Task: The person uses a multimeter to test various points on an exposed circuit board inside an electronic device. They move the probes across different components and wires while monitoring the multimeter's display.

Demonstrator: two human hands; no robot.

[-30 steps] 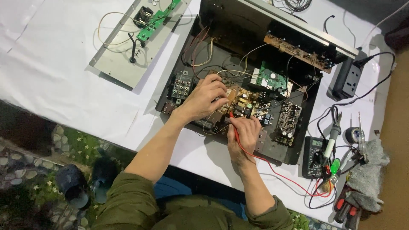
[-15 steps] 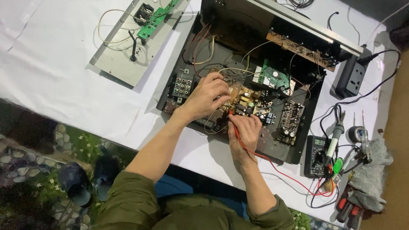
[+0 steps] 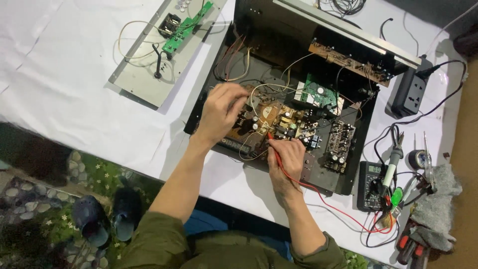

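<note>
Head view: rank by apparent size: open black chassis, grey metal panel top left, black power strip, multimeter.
Largest to smallest as they appear:
1. open black chassis
2. grey metal panel
3. power strip and multimeter: these look about alike; the multimeter is partly covered by leads and tools, so I will not rank them.

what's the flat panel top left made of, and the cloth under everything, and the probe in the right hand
Flat panel: looks like bare sheet metal, dull grey with a soft sheen and thin edges. Table cover: white fabric or paper-like sheet, matte, creased. Probe in the right hand: probably red plastic, smooth; its tip is too small to judge.
</note>
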